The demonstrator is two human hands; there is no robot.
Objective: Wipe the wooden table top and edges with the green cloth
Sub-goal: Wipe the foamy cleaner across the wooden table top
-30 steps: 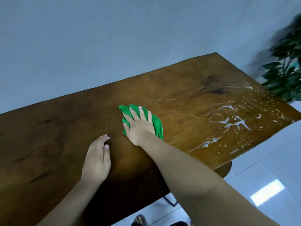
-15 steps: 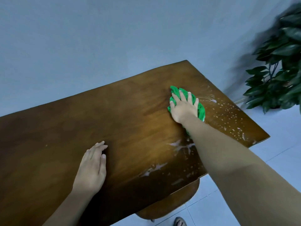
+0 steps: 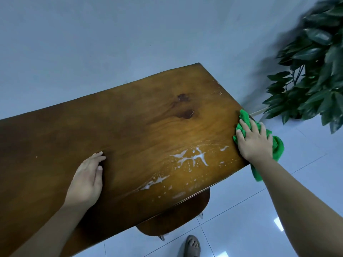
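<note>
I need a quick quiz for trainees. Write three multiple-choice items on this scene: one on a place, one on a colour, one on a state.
1. Where is the cloth?
A. at the right end edge of the table
B. in the middle of the table
C. in the left hand

2. What colour are the wet streaks on the table?
A. white
B. blue
C. black

3. How is the left hand?
A. gripping the cloth
B. flat on the table, holding nothing
C. raised in the air

Answers: 1 A, the right hand presses it over that edge. 2 A, they show white against the brown table. 3 B, its fingers lie straight on the table.
</note>
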